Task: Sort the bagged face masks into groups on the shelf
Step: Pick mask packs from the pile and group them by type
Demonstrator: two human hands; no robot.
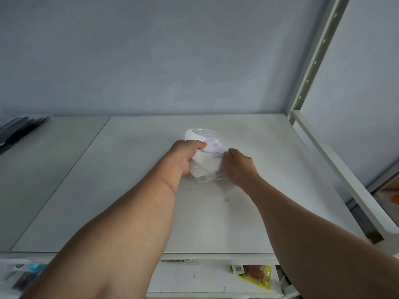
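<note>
Clear plastic wraps the white bagged mask [201, 157] at the centre of the frame, on the pale shelf [133, 190]. Left hand [186, 157] grips its left edge, fingers curled over the top; right hand [238, 164] pinches the right side. Best set it flat and square — dark bagged masks [19, 129] sit at the upper left, so keep this one well apart.
</note>
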